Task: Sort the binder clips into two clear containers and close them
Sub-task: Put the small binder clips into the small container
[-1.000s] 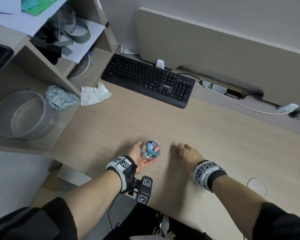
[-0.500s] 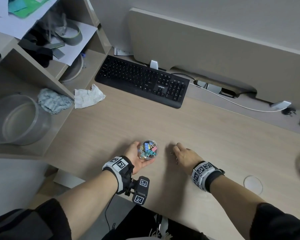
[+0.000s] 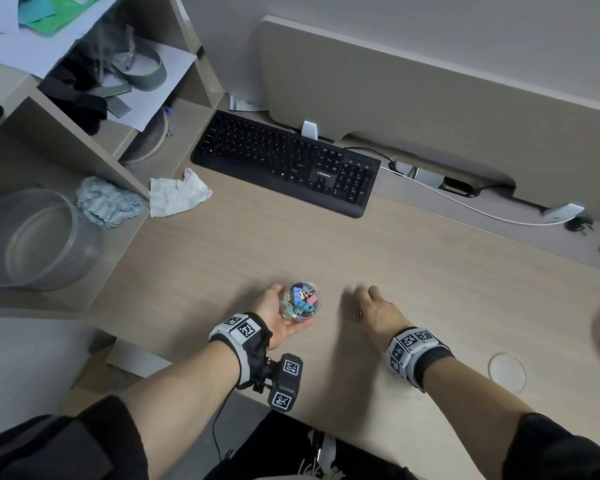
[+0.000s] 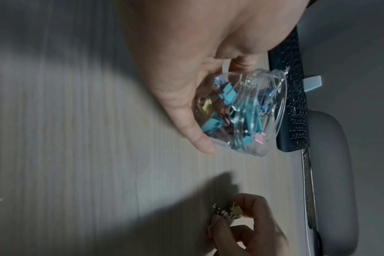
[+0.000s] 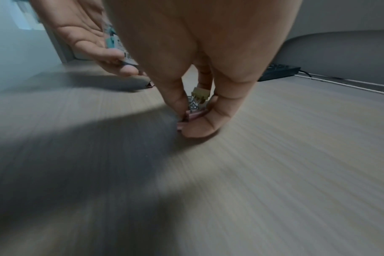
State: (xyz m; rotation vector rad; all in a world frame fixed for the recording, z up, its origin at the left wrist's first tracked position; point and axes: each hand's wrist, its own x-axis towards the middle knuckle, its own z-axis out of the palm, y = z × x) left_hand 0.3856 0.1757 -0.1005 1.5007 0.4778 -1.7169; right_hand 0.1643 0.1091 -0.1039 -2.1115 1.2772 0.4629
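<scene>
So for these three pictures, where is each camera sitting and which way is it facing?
Head: above the desk, facing down; both forearms, the left hand and the right hand show.
Left wrist: along the left palm at the clear container it grips; the right hand lies beyond.
Right wrist: along the right fingers, which pinch binder clips.
All three share the keyboard.
</scene>
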